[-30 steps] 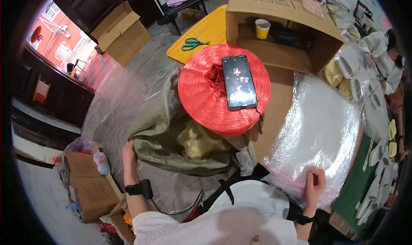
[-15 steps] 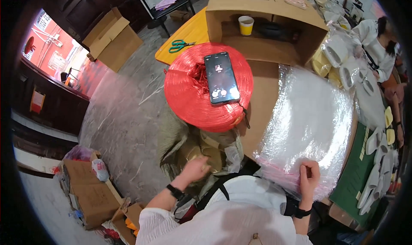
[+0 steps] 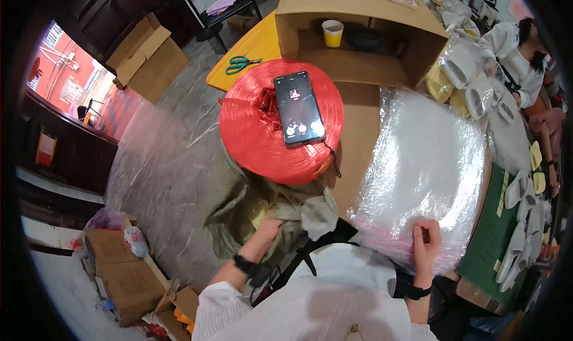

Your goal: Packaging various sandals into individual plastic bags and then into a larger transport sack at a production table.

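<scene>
At the lower left, battered brown cardboard boxes [image 3: 128, 281] stand together, and beyond them a tall, open-topped tan carton [image 3: 149, 60] sits on the grey, marbled floor [image 3: 155, 180]. Next comes a rumpled olive-green woven sack [image 3: 227, 198], lying in front of the person, with a pale yellow piece [image 3: 259, 212] showing in its mouth. The left hand [image 3: 268, 230] reaches in beside this piece; its fingertips are hidden, so I cannot tell whether they grasp anything. Above the sack, green-handled scissors [image 3: 246, 62] lie on an orange-yellow tabletop [image 3: 258, 41], near a big round roll of glossy red plastic twine [image 3: 245, 141] that carries a black smartphone [image 3: 298, 108], its screen lit. Behind the roll, a brown cardboard box [image 3: 358, 66] on its side shelters a yellow-and-white paper cup [image 3: 332, 35]. Right of the roll, a flat, shiny spread of clear plastic [image 3: 424, 150] covers brown cardboard [image 3: 357, 126]. The right hand [image 3: 426, 236] rests at the spread's pink lower edge, loosely curled, thumb and forefinger apart; whether the other fingers grip plastic, I cannot tell. Farther right, pale, shoe-shaped pieces [image 3: 516, 239] lie along a green board [image 3: 486, 239].
</scene>
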`<state>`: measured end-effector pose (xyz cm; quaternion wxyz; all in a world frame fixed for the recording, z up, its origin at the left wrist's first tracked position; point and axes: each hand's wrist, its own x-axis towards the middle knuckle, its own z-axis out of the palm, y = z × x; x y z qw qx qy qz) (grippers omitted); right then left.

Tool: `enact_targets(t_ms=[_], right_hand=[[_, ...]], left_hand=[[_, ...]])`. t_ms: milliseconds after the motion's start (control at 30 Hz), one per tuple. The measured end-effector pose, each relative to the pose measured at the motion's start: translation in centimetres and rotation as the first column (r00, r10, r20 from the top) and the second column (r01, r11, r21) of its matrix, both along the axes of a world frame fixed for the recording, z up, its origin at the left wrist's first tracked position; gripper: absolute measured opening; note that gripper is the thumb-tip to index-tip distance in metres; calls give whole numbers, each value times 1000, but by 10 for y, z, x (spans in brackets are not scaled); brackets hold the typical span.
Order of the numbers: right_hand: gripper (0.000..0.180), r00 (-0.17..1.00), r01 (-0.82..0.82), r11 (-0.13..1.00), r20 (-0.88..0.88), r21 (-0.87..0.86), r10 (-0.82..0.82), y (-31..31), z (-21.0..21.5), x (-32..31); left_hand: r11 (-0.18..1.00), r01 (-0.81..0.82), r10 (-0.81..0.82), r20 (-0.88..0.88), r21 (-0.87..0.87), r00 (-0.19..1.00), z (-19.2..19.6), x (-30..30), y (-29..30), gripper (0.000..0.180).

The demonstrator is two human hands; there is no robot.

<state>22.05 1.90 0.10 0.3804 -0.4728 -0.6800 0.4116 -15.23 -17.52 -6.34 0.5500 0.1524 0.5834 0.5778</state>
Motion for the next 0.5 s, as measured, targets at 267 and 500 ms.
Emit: enact_targets(t_ms=[267,500], right_hand=[[5,998,-52,996,-28,76,55,4,-2,-7],[5,999,-44,999,-17,31,44,2,4,-4]], left_hand=[[948,314,-313,14,-59,950,40,57,-39,45],[828,506,-560,335,240,758,31,41,-3,60]])
